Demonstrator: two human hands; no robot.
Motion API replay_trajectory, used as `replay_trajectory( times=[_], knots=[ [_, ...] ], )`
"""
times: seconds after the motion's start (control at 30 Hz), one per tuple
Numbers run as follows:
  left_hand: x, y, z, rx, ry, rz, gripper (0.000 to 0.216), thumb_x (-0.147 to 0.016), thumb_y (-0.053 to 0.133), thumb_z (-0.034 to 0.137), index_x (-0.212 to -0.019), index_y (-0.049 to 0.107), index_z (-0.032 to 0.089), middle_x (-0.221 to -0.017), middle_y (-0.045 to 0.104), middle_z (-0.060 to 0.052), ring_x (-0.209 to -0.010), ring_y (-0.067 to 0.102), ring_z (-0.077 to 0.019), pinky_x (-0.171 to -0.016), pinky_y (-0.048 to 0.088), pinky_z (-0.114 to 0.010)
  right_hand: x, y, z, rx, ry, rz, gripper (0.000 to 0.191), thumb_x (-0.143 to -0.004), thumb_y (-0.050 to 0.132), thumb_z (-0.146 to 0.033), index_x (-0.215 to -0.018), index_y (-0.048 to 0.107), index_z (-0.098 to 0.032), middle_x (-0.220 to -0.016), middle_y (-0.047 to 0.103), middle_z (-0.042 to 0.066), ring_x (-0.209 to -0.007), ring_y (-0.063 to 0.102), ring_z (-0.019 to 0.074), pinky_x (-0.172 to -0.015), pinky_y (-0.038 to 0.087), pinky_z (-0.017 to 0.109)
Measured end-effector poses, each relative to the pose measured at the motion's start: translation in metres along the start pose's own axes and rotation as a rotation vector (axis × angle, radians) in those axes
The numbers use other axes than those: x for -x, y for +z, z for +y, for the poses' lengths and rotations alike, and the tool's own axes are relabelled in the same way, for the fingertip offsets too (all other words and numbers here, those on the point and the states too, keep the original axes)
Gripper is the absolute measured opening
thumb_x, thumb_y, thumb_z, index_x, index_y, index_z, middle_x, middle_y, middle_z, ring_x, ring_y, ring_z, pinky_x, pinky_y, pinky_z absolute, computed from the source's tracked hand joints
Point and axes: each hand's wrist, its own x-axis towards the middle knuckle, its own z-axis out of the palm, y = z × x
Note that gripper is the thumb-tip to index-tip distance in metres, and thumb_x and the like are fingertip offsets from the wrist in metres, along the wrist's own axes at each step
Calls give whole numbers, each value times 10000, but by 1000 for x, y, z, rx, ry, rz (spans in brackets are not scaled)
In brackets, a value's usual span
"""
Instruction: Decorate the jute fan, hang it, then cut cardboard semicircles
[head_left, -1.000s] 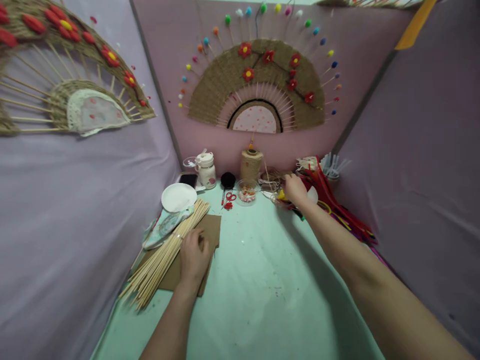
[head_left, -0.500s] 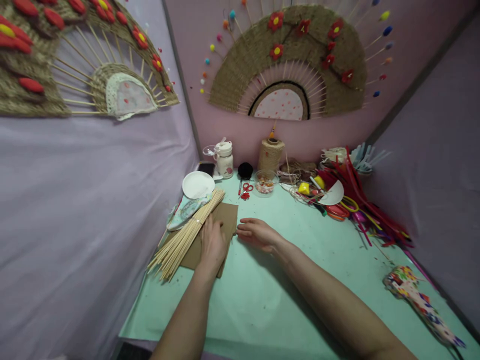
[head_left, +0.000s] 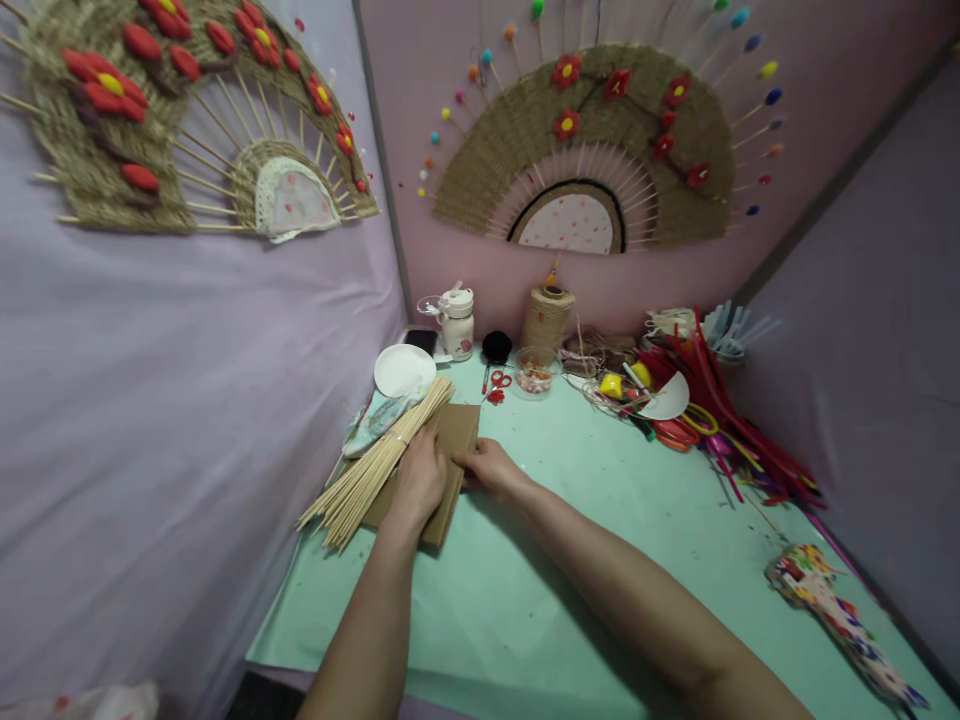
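My left hand (head_left: 420, 478) rests on a stack of brown cardboard (head_left: 456, 428), right beside a tied bundle of thin wooden sticks (head_left: 373, 474). Its fingers bend down against the cardboard and their tips do not show clearly. From the other side, my right hand (head_left: 491, 468) pinches the cardboard's right edge between thumb and fingers. The bundle lies slantwise across the cardboard's left part, covering some of it. Under the upper end of the sticks is a patterned pale blue cloth (head_left: 377, 422).
Behind the cloth sits a white plate (head_left: 405, 370), near a white bottle (head_left: 457, 328). Red scissors (head_left: 500, 380), a clear bowl (head_left: 535, 374) and a twine spool (head_left: 548, 318) stand along the back. Red strips (head_left: 739, 415) pile up at right; a floral-patterned glue gun (head_left: 836, 615) lies nearer.
My right hand has moved left and closed on the cardboard's edge, where it was apart before. My left hand's fingers have drawn in. The view has shifted slightly.
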Motion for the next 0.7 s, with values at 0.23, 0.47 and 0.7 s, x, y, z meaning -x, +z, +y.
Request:
replay_trajectory(
  times=[0.23,0.47,0.7],
  knots=[
    [-6,-5,-2,2,-22,1,388,-878,399,176,-1211,573,76,-1252,613,-219,-1219,558,-309,-1068,395,-475,43,-45,-27,99,-121,148,291,-633,631,-220,-921,616,-192,-902,722,51,-775,682,208,-608,540,283],
    [-1,-7,-1,13,-55,-11,396,-881,384,190,-1199,597,87,-1240,638,-209,-1216,567,-315,-1046,409,-480,102,-131,-47,199,-200,295,356,-658,680,-332,-987,623,-207,-999,732,67,-837,683,224,-600,507,260],
    [6,3,16,471,-123,-12,307,-875,497,353,-1066,652,169,-1047,728,-126,-957,687,-256,-901,507,-426,105,-189,-31,20,-364,293,472,-630,800,-417,-1037,631,-245,-1081,735,59,-919,696,233,-739,552,328]
  ],
)
